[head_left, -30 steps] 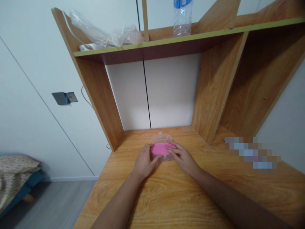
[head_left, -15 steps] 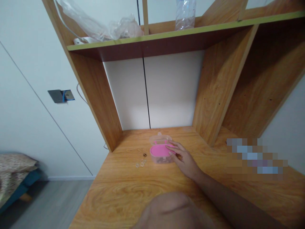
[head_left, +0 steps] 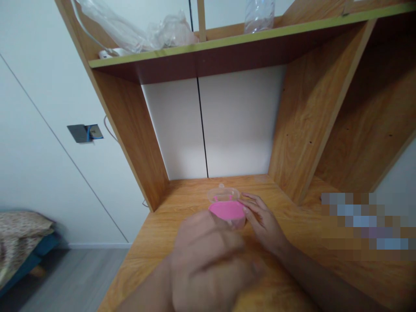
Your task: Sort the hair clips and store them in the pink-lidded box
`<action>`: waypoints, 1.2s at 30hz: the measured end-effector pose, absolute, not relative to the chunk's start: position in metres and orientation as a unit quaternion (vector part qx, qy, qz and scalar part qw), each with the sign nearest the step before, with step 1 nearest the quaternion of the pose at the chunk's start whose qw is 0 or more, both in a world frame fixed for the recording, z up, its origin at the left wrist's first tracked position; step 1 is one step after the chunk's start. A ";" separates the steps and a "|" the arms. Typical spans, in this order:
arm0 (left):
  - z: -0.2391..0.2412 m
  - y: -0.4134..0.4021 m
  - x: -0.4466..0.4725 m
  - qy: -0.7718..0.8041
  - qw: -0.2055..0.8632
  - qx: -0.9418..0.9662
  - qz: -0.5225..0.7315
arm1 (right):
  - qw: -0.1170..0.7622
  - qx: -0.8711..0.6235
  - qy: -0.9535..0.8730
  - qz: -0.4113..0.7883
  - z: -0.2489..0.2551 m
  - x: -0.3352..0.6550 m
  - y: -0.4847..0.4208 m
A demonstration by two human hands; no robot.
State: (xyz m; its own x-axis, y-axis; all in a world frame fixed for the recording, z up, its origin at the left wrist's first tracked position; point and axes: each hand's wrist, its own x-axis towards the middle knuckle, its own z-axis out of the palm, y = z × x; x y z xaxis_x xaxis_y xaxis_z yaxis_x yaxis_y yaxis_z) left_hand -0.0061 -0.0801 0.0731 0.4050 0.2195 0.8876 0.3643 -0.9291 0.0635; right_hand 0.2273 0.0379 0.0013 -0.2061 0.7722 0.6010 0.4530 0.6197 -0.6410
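A small clear plastic box [head_left: 239, 222] stands on the desk, with a bright pink oval insert [head_left: 226, 209] across its top. Its clear lid [head_left: 227, 193] is hinged back toward the wall. My right hand [head_left: 265, 225] grips the box's right end, thumb in front and fingers behind. Close to the camera, my left hand [head_left: 209, 262] is raised over the desk with its fingers curled in, blurred by motion. Whatever lies inside its fingers cannot be made out. It covers the front left of the box and the desk beside it.
The wooden desk [head_left: 156, 242] runs back to a white wall panel, between upright side boards. On the shelf [head_left: 208, 44] above lie a crumpled plastic bag [head_left: 172, 32] and a clear bottle [head_left: 259, 17]. A pixelated item [head_left: 364, 222] is at the right.
My left hand has risen from the lower edge into the middle, now hiding the small clear and black rings left of the box. My right hand stays at the box. The view has shifted slightly.
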 end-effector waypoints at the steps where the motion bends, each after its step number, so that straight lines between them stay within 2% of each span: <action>1: 0.080 -0.055 -0.012 -0.154 0.084 -0.835 -0.522 | 0.491 -0.408 -0.752 0.161 0.002 0.228 0.038; 3: 0.076 -0.012 -0.026 -0.239 0.107 -0.811 -0.523 | 0.503 -0.418 -0.740 0.159 0.004 0.229 0.037; 6: 0.041 0.024 -0.047 -0.458 0.043 -0.794 -0.398 | 0.514 -0.430 -0.724 0.163 0.005 0.230 0.035; 8: 0.018 0.032 -0.055 -0.522 -0.001 -0.790 -0.323 | 0.521 -0.431 -0.719 0.164 0.005 0.229 0.034; 11: 0.001 0.036 -0.059 -0.559 -0.040 -0.775 -0.291 | 0.525 -0.430 -0.717 0.158 0.003 0.227 0.032; 20: -0.003 0.044 -0.060 -0.541 -0.128 -0.766 -0.322 | 0.503 -0.407 -0.754 0.109 0.001 0.222 0.026; 28: 0.011 0.028 -0.055 -0.579 -0.235 -0.693 -0.359 | 0.521 -0.402 -0.746 0.102 0.003 0.227 0.019; 33: 0.019 0.015 -0.044 -0.547 -0.156 -0.644 -0.513 | 0.534 -0.338 -0.774 0.046 0.010 0.224 0.005; 36: 0.019 -0.007 -0.018 -0.452 -0.162 -0.643 -0.597 | 0.487 -0.281 -0.827 0.024 0.013 0.219 -0.003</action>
State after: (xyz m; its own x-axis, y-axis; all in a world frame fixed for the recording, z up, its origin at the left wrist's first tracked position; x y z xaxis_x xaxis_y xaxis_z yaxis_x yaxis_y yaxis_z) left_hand -0.0178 -0.0069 0.0188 -0.1206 0.7751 0.6203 0.3878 -0.5384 0.7482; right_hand 0.2193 -0.0029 0.0135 -0.3691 0.4872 0.7915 0.4411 0.8414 -0.3122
